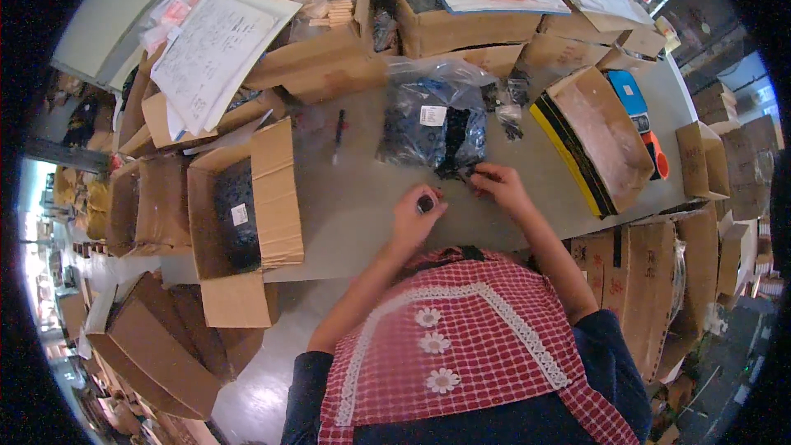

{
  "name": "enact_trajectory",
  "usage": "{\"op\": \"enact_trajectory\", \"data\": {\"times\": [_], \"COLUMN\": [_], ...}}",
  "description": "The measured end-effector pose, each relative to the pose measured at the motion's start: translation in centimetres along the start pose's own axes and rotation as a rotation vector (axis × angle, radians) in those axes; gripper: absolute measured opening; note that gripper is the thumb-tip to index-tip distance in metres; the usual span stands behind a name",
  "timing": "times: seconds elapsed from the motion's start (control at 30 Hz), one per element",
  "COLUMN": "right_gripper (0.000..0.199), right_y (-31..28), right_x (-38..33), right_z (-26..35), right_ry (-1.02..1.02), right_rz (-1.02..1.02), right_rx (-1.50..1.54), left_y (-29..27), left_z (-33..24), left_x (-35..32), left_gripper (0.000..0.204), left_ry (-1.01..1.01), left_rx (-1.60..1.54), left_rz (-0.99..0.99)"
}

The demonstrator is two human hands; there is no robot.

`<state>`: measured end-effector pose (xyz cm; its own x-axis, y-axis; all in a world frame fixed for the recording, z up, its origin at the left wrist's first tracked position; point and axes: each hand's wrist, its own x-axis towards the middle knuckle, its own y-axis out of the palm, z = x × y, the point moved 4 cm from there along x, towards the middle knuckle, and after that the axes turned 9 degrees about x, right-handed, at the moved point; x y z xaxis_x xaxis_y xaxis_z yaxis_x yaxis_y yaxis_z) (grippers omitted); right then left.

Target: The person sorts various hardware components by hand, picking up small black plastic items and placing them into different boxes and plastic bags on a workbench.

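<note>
On the grey table in front of me lies a clear plastic bag [402, 133] with dark contents and a white label on top. A black strip [456, 136] runs along its right part towards me. My left hand [412, 221], just short of the bag, is wrapped around a small dark thing with a round end [425, 203]; its kind does not show. My right hand [500, 185] is closed in a pinch beside the bag's near edge, by the black strip's lower end. What its fingertips hold is too small to make out.
An open cardboard box [278, 198] with a dark bag inside stands at left, near a black pen [339, 133]. At right are a yellow-and-black-edged box [606, 140], a blue-and-orange tool [655, 156] and small packets [509, 107]. Filled boxes with papers [218, 58] line the back.
</note>
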<state>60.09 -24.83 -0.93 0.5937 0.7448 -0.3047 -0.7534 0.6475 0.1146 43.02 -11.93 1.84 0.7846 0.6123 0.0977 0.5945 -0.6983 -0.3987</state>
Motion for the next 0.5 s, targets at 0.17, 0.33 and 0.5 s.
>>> {"op": "enact_trajectory", "data": {"times": [0.17, 0.33, 0.5], "right_gripper": [0.025, 0.021, 0.031], "right_y": [0.1, 5.8, 6.7], "right_x": [-1.1, -5.1, -5.8], "right_z": [1.9, 6.8, 8.6], "right_ry": [-0.226, -0.400, -0.516], "right_rz": [0.147, 0.304, 0.276], "right_rx": [-0.222, -0.664, -0.818], "left_y": [-0.2, 0.8, 1.8], "left_z": [-1.5, 0.2, 1.1], "left_x": [0.2, -0.4, -0.8], "left_gripper": [0.019, 0.021, 0.019], "left_ry": [0.011, -0.083, -0.067], "left_rx": [0.110, 0.077, -0.099], "left_rz": [0.063, 0.200, 0.219]}}
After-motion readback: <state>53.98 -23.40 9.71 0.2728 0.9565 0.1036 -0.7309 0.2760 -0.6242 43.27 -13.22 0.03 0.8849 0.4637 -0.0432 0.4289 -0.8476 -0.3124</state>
